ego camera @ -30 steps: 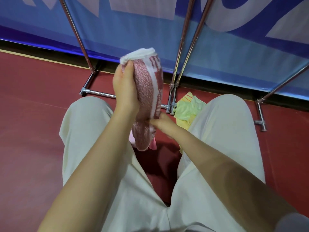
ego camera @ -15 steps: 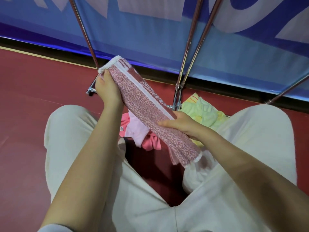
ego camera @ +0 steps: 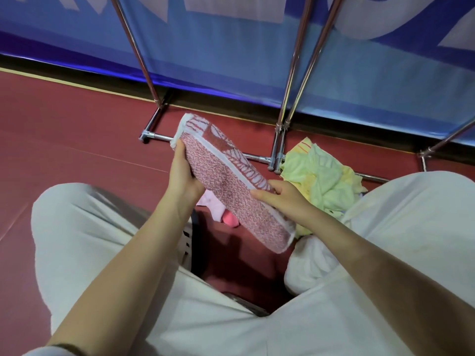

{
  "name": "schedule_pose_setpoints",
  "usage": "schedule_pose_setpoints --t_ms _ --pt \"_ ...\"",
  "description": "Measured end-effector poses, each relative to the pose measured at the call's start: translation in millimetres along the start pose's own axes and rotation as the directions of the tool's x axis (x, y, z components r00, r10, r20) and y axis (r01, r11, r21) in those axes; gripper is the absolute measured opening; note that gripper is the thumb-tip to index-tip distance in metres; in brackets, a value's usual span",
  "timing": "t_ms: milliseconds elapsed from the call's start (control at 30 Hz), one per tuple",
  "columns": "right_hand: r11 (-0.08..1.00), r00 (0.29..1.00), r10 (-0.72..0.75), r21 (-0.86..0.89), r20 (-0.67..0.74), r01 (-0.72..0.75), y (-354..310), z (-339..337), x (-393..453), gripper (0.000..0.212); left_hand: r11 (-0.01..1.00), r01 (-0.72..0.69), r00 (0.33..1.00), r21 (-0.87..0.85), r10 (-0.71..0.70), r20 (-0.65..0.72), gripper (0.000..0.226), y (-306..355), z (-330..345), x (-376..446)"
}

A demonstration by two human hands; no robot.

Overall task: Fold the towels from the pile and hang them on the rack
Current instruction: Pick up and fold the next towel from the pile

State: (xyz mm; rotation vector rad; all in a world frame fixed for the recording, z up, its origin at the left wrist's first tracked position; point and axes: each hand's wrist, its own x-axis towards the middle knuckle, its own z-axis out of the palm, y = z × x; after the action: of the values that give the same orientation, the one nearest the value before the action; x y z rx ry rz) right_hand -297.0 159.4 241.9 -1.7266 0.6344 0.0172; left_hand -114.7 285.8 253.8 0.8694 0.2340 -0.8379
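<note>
Gripping red towel, left hand, right hand

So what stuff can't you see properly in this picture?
- Head view: the top of the shiny metal rack is cut off by the upper edge, so its hanging bars don't show.
- The pink cloths on the floor are mostly hidden behind the folded red-and-white patterned towel.
- The left hand and right hand grip that towel; their fingers curl behind it, out of sight.
- The crumpled green-and-yellow towel pile is partly covered by the right knee.
</note>
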Motion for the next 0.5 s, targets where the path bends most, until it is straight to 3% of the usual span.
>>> schedule_pose_setpoints --t_ms 233,500 --pt "0.994 0.997 0.07 0.088 -0.013 -0.069 4 20 22 0.015 0.997 -0.048 0.997 0.062 0.052 -0.055 0.053 -4 -2 10" --pt "1.0 0.994 0.023 0.017 -0.107 -0.021 -4 25 33 0.004 0.981 -0.194 0.968 0.009 0.193 -0.16 0.046 14 -1 27"
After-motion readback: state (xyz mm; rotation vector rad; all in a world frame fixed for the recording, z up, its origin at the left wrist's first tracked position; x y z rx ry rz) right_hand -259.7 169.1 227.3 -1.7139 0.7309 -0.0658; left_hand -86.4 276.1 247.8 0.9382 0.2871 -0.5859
